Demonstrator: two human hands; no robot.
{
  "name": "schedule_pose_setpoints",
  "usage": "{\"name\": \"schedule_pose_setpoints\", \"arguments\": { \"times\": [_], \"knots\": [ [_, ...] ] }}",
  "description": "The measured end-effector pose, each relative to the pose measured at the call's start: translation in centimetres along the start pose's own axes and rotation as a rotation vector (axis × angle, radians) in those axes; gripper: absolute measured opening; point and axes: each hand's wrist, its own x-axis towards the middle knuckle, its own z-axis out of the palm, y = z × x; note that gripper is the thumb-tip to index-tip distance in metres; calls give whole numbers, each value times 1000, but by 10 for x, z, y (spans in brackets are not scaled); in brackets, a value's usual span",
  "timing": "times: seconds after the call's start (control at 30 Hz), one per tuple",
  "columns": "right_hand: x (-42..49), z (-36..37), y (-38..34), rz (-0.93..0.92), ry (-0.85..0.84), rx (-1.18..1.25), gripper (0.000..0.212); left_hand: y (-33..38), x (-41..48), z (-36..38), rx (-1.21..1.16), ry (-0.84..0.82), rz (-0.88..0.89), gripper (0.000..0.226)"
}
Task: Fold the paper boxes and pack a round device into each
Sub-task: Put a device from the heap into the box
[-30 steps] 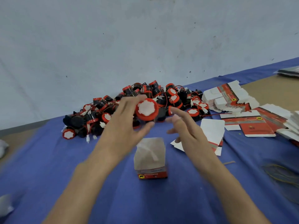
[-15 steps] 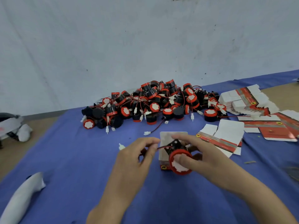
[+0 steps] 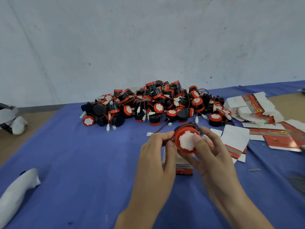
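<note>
My right hand [image 3: 209, 156] grips a round red and black device [image 3: 185, 140] with a white centre, thumb across its face. My left hand [image 3: 158, 152] pinches the device's red and black wire [image 3: 162, 128], which ends in a white plug. Below both hands stands a folded paper box [image 3: 184, 167], white with a red band, mostly hidden behind my fingers. A big pile of the same round devices [image 3: 153, 104] lies further back on the blue cloth.
Flat unfolded box blanks [image 3: 252, 108] are stacked at the right, with more loose blanks [image 3: 236, 139] beside my right hand. A white cloth roll [image 3: 16, 192] lies at the lower left. A white bundle [image 3: 14, 119] sits at the left edge. The wall stands behind the pile.
The device went from my left hand to my right hand and came down over the box. My left hand now pinches its wire. The view has tilted down and left.
</note>
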Motion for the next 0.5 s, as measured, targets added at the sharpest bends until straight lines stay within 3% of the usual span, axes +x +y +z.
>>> {"name": "schedule_pose_setpoints", "arguments": {
  "times": [0.13,0.23,0.4,0.5],
  "knots": [
    [-4,5,-4,54,86,221,63,11,-6,15,-118,-94,23,35],
    [-12,11,-1,88,89,245,70,15,-12,27,-243,-148,-83,50],
    [-18,23,12,17,86,-3,61,11,-8,22,-518,-104,-263,41],
    [-18,25,10,-65,22,-239,58,8,-3,12,-563,-53,-314,42]
  ]
}}
